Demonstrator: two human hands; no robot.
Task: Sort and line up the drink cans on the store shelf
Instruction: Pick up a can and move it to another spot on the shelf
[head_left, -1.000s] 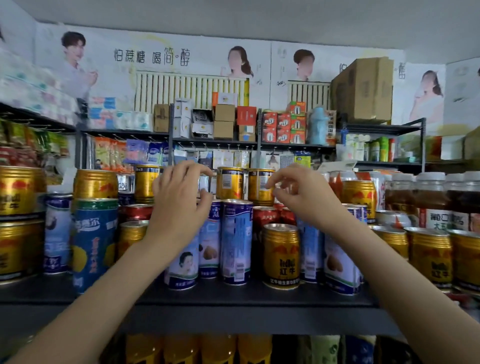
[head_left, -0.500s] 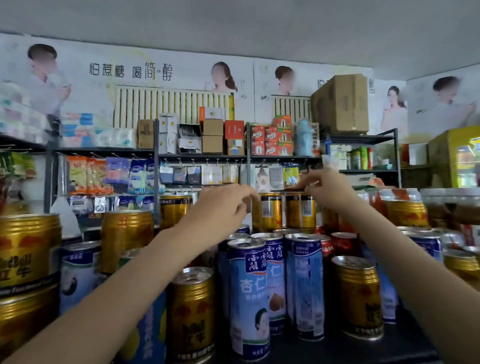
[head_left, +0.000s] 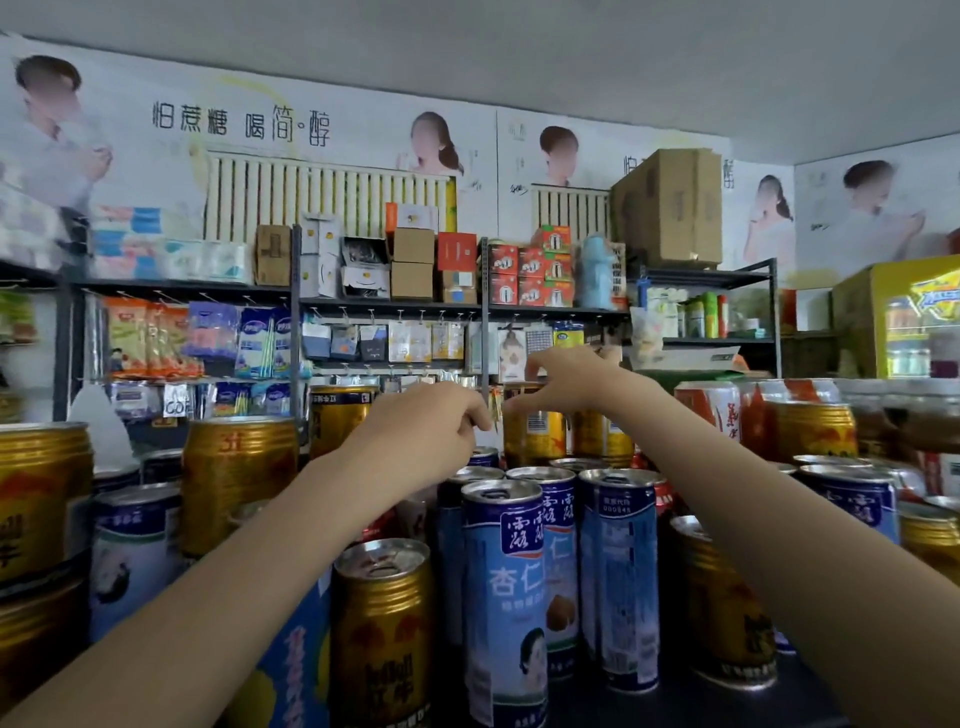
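Mixed drink cans crowd the dark shelf (head_left: 675, 706). Tall blue cans (head_left: 504, 597) stand in the middle, with short gold cans (head_left: 382, 623) in front and to the right. More gold cans are stacked at the back. My left hand (head_left: 431, 426) hovers over the blue cans at the rear, its fingers loosely curled downward and holding nothing I can see. My right hand (head_left: 571, 384) reaches to a raised gold can (head_left: 535, 436) at the back. Its thumb and fingers are spread in a C by that can's top, and contact is unclear.
Stacked gold cans (head_left: 234, 478) and a blue-white can (head_left: 135, 551) fill the left side. Red-white cans (head_left: 711, 405) and more gold cans (head_left: 815, 431) stand at the right. Behind are racks of boxes (head_left: 410, 265) and hanging packets, and a yellow cooler (head_left: 904, 317) at the far right.
The view has moved closer to the cans and tilted up. Both hands have reached further back and higher, the right hand arriving at the raised gold can.
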